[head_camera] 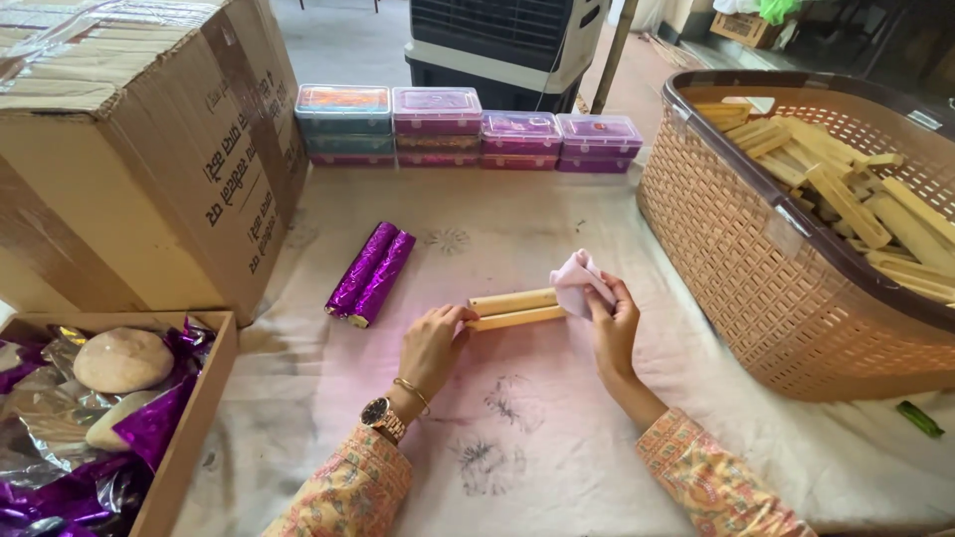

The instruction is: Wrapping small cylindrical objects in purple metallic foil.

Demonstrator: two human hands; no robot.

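Two light wooden sticks (512, 309) lie side by side between the hands, left hand (434, 343) gripping one end, right hand (609, 323) pinching a pink cloth (577, 276) on the other.

Lying side by side on the white cloth, touching along their length: two pale wooden sticks (512, 309). Covering their right end: a small pink cloth (577, 279).

White-clothed table (557, 467) with purple rolls (370, 272), basket (756, 268), boxes (468, 124).
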